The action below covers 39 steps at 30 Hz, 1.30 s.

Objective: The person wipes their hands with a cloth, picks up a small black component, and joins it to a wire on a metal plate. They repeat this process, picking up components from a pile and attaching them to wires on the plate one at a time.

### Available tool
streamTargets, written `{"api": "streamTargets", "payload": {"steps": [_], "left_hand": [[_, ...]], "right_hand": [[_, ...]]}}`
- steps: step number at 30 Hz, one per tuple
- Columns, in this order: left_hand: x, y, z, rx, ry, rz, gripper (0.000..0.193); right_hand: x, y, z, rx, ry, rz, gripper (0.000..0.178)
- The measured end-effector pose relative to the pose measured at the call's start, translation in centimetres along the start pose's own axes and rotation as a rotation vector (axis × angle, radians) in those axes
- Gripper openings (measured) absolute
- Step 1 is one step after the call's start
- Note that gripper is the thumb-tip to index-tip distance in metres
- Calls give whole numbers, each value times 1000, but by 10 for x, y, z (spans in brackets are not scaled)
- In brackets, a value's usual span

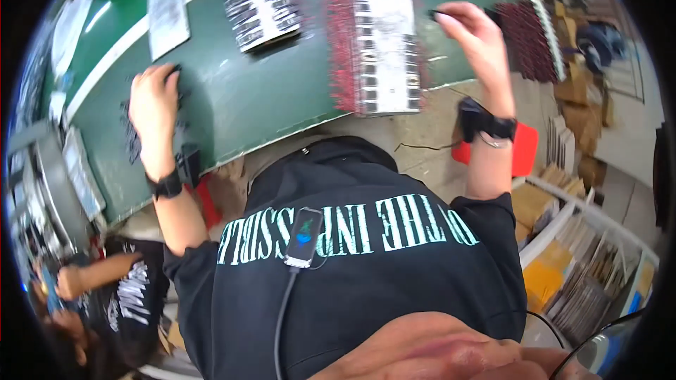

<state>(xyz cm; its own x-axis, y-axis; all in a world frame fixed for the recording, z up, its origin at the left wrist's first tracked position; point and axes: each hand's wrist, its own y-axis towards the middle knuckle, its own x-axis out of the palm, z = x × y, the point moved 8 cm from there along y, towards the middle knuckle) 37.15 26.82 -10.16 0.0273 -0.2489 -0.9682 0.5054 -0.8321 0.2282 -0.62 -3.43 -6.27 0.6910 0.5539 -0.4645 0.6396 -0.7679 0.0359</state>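
My left hand (153,103) is raised over the left of the green table, thumb and finger pinched on a small black piece. Beneath and beside it lies a heap of small dark parts (132,142). My right hand (479,39) is to the right of a white board (384,42), pinching another small black piece (435,14). Black pieces line both long sides of that board, and thin red strands stick out along its left edge. A similar board (260,3) lies farther back, to its left. The exact kind of the small pieces cannot be made out.
A flat pale plate (167,14) lies at the back left of the green table (232,109). Dark red strands (524,39) bunch at its right end. A red stool (522,151) and a bin of cardboard (581,260) stand right. Another person's arm (98,274) shows lower left.
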Motion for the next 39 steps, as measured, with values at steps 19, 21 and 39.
{"api": "streamTargets", "payload": {"steps": [19, 21, 39], "left_hand": [[-15, -28, 24, -138, -159, 272, 14], [-7, -21, 14, -91, -155, 292, 14], [12, -8, 30, -28, -73, 201, 15]], "right_hand": [[24, 9, -21, -350, -323, 266, 18], [25, -11, -20, -200, -347, 140, 17], [49, -9, -4, -34, -408, -104, 20]]}}
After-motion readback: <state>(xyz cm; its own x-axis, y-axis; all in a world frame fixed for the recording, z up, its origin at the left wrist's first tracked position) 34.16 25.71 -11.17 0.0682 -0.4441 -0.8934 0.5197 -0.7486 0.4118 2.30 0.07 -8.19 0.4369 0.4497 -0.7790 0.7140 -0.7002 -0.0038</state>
